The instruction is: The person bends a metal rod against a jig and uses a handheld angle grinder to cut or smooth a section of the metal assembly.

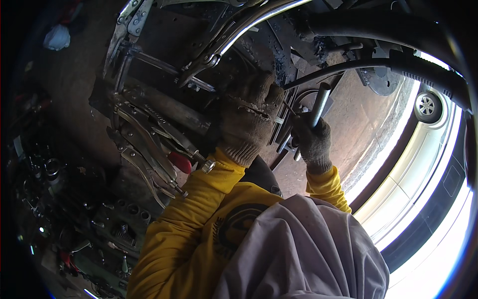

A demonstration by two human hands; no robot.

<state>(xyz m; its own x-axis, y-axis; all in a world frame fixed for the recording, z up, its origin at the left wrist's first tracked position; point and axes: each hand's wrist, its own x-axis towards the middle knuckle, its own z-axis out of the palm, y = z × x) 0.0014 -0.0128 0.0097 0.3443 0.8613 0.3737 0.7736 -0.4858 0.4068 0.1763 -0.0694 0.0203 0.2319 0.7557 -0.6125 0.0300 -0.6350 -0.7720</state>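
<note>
Both my hands wear worn brown knitted gloves. My left hand (250, 117), in the middle, is closed with its back towards me, and the glove is torn across the knuckles. Whatever its fingers grip is hidden in the dark metalwork beneath. To the right, my right hand (312, 143) is wrapped around a short silvery metal tube (320, 103), tilted with its upper end leaning right. A thin rod (288, 106) runs between the two hands; which hand holds it I cannot tell. Left of my left hand hang several locking pliers (144, 132), one beside a red part (179, 162).
Another long-jawed locking clamp (211, 60) is at the top. Thick black hoses (368, 64) cross the upper right. Sockets and small tools crowd a dark green bench (119, 224) at lower left. A light-coloured car (403, 169) stands outside on the right.
</note>
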